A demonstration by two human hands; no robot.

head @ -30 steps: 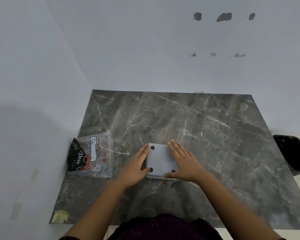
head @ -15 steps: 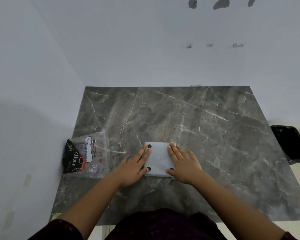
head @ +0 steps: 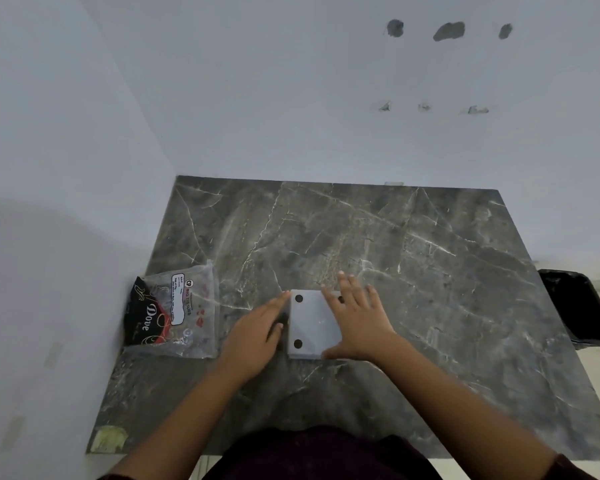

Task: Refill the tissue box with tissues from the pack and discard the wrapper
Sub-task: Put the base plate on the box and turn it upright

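Both hands sit on the tissue box, which lies base-up on the marble table, dark feet showing. In the head view, the left hand lies flat against the box's left edge, fingers together; the right hand rests on the box's right half, fingers slightly spread, thumb at the near edge. Neither pinches anything, as far as the blur allows. Left of the box, beyond the left hand, lies the tissue pack; the black bin stands well right of the box, off the table.
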